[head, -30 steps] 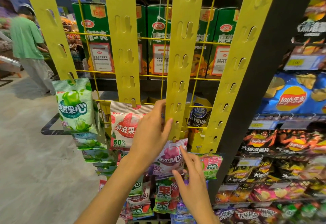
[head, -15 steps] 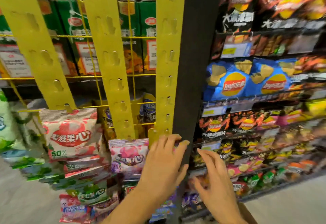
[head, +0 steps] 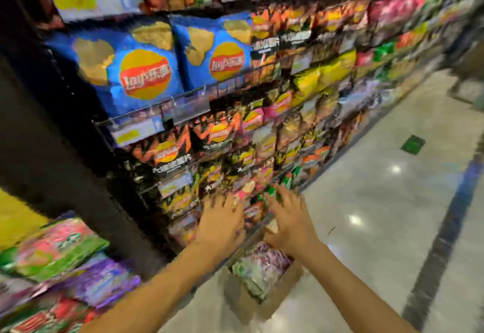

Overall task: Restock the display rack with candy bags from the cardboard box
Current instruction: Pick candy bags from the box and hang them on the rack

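At the far left, candy bags (head: 56,250) hang in overlapping rows on the display rack (head: 15,224), of which only a yellow patch shows; the view is smeared by motion, so hooks and free slots cannot be made out. Just right of them a black post (head: 65,165) marks the corner, and beyond it run shelves of chip bags (head: 146,70) behind wire rails.

The left hand (head: 222,224) hovers low in front of those shelves, fingers spread and apparently empty. Below and between both hands, the cardboard box (head: 255,304) sits on the floor (head: 379,227) against the shelf foot, open at the top, with more candy bags (head: 260,267) piled loosely inside. The right hand (head: 290,221) is just above the box's far edge, fingers also splayed; whether it touches anything is too blurred to tell.

The bags look light, soft and crinkly, with slick film that would slide in a loose grip. A pinch on the flat sealed strip at the top, where the hanging hole should be, seems the surest hold and leaves the bag ready to hook. Squeezing the middle risks crushing what is inside.

Room is tight on the left: the post and the wire shelf rails stand close to the box, and a hasty lift could snag them. To the right the floor lies open, so drawing bags up and out that way appears easiest.
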The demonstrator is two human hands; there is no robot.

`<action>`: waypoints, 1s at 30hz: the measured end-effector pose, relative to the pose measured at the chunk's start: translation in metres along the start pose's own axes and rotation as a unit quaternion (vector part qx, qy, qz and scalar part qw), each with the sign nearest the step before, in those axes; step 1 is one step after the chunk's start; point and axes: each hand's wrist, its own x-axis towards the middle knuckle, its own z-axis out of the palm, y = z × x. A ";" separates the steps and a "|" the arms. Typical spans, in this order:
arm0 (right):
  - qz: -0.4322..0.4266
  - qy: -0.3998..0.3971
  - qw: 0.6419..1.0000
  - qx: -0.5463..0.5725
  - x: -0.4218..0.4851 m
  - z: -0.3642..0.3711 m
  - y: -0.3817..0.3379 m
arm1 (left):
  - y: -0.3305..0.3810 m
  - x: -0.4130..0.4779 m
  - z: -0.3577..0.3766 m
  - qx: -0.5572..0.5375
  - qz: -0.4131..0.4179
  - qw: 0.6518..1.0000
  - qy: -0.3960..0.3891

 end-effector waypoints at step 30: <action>0.015 -0.174 0.984 -0.025 0.219 0.708 0.181 | 0.075 0.214 0.725 0.034 0.117 0.979 -0.161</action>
